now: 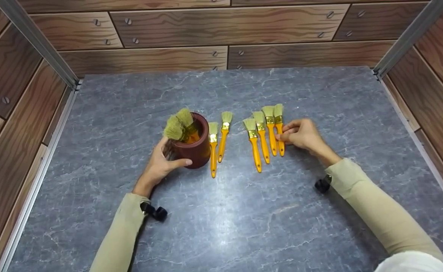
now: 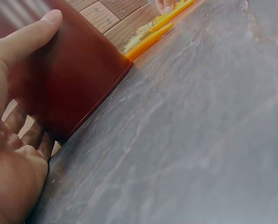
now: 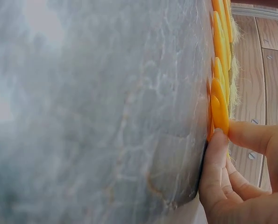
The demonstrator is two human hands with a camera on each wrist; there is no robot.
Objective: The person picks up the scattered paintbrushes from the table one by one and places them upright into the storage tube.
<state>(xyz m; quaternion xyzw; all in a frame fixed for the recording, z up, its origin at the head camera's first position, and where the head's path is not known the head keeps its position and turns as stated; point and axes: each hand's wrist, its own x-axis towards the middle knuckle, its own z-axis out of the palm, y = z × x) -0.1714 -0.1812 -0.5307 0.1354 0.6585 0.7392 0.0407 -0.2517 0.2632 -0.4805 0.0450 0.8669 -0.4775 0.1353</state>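
Observation:
A dark red-brown cup [image 1: 198, 155] stands on the table with paintbrushes [image 1: 174, 129] in it, bristles up and leaning left. My left hand [image 1: 157, 162] grips the cup from its left side, the thumb across its front in the left wrist view. Right of the cup lie two paintbrushes [image 1: 224, 138] with orange handles. Farther right, several more form a slanting row, bristles away from me. The rightmost paintbrush [image 1: 280, 141] has its handle pinched between the thumb and fingers of my right hand [image 1: 303, 135]; the right wrist view shows the fingertips at the handle [image 3: 219, 109].
The grey marbled table [image 1: 244, 219] is bounded by wood-patterned panels [image 1: 229, 26] at the back and both sides. Metal posts [image 1: 402, 37] rise at the back corners. Each wrist wears a small black camera [image 1: 322, 184].

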